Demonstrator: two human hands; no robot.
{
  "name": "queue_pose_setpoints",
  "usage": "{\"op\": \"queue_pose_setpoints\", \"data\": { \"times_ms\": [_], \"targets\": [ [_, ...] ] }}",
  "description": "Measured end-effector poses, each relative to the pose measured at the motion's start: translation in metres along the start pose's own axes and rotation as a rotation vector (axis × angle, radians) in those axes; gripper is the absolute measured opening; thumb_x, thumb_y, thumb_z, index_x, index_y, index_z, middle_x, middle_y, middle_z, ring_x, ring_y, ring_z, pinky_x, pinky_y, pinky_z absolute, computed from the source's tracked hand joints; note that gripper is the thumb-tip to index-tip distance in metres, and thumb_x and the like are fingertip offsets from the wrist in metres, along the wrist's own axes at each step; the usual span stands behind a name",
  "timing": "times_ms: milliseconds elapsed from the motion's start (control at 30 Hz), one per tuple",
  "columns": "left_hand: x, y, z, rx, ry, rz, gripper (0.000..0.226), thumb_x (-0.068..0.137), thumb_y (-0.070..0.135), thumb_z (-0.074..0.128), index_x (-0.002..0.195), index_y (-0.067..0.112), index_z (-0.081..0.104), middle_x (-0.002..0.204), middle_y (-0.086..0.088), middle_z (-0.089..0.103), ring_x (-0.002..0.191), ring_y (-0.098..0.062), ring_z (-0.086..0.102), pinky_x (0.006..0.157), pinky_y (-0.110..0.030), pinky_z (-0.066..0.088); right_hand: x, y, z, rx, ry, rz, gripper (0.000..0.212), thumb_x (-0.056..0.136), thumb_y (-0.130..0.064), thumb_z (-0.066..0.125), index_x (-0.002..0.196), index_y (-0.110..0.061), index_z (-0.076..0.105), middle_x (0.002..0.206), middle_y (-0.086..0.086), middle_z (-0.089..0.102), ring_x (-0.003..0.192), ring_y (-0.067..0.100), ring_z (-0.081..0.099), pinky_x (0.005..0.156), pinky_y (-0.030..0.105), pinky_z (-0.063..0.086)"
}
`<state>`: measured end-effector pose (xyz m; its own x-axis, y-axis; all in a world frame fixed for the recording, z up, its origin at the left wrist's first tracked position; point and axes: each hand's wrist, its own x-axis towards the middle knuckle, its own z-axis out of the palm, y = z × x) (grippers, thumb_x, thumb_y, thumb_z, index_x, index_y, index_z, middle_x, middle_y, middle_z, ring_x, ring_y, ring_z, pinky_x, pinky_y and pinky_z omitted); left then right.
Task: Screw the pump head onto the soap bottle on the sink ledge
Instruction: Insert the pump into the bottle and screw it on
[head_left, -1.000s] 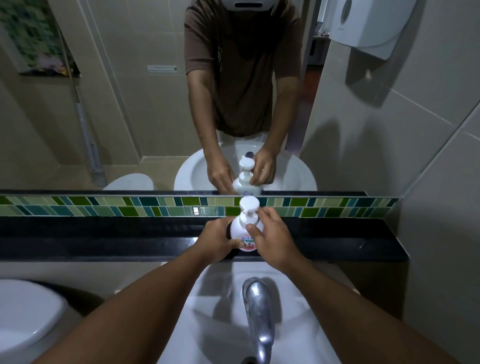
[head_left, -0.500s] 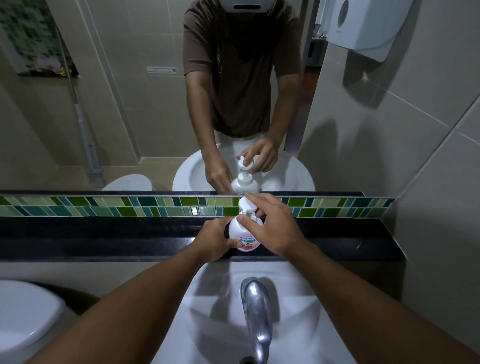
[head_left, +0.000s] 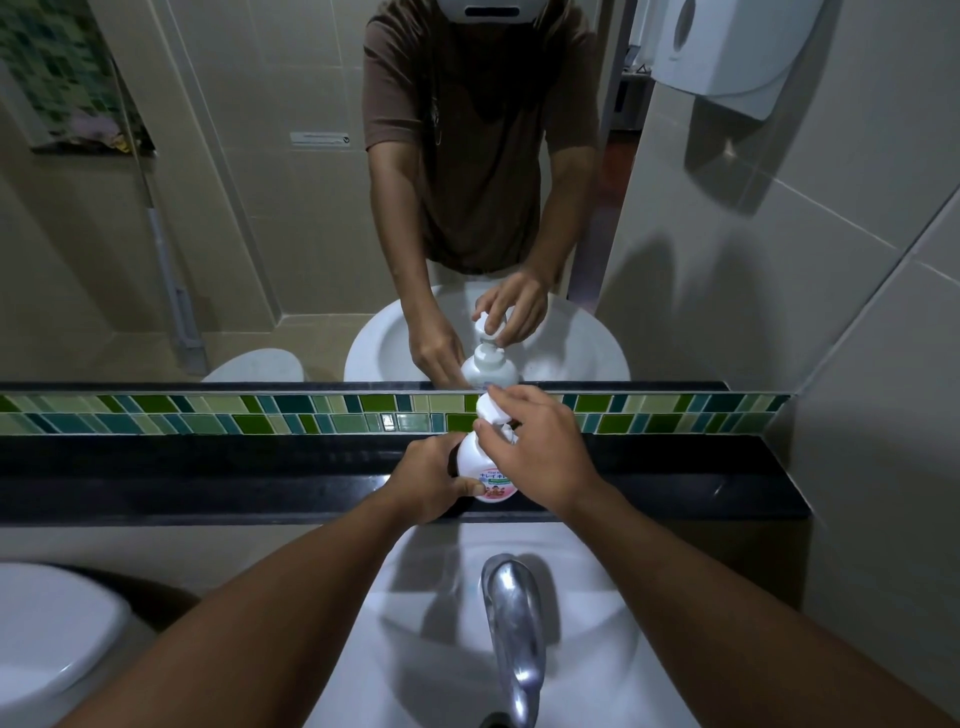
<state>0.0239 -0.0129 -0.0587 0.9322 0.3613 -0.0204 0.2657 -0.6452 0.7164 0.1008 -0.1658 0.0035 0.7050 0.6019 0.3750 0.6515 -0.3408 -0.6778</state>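
A small white soap bottle (head_left: 475, 465) with a pink label stands upright on the black sink ledge (head_left: 208, 483), just below the mirror. My left hand (head_left: 428, 478) wraps around its body from the left. The white pump head (head_left: 487, 408) sits on the bottle's neck, and my right hand (head_left: 540, 449) grips it from above and the right with its fingertips. The hand hides the neck joint. The mirror repeats both hands and the bottle.
A chrome tap (head_left: 511, 629) rises over the white basin (head_left: 431, 613) directly under my arms. A white toilet lid (head_left: 47, 639) shows at the lower left. A green tile strip (head_left: 234, 413) runs behind the ledge. A white dispenser (head_left: 727, 47) hangs on the right wall.
My right hand has risen from the bottle's side to the top of the pump head and turned around it. My left hand has stayed on the bottle.
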Motion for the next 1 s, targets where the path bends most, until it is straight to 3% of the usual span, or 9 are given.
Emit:
{"op": "queue_pose_setpoints", "data": {
  "times_ms": [333,533,1000],
  "targets": [
    [-0.001,0.001,-0.001,0.016,0.006,0.009,0.059,0.07,0.026,0.091,0.124,0.022,0.067,0.117,-0.001,0.074,0.103,-0.016,0.066,0.091,-0.029,0.049,0.011,0.007,-0.014,-0.003,-0.172,-0.046,0.047,0.091,-0.021,0.068,0.137,-0.012,0.062,0.138,0.008,0.063,0.121,0.022,0.062,0.102,0.045,0.05],
    [-0.001,0.002,-0.001,0.014,-0.004,0.015,0.058,0.071,0.026,0.091,0.124,0.023,0.067,0.118,-0.002,0.074,0.106,-0.019,0.067,0.097,-0.038,0.052,0.014,0.01,-0.026,0.001,-0.293,-0.082,0.05,0.096,-0.029,0.068,0.142,-0.015,0.057,0.145,0.003,0.057,0.125,0.016,0.059,0.102,0.042,0.053],
    [-0.001,0.002,-0.002,0.012,-0.008,0.02,0.057,0.071,0.025,0.091,0.123,0.022,0.067,0.12,-0.002,0.073,0.105,-0.018,0.067,0.096,-0.036,0.052,0.008,0.008,-0.018,-0.02,-0.223,-0.072,0.047,0.097,-0.025,0.066,0.141,-0.011,0.057,0.139,0.011,0.058,0.121,0.026,0.059,0.101,0.047,0.051]
  ]
}}
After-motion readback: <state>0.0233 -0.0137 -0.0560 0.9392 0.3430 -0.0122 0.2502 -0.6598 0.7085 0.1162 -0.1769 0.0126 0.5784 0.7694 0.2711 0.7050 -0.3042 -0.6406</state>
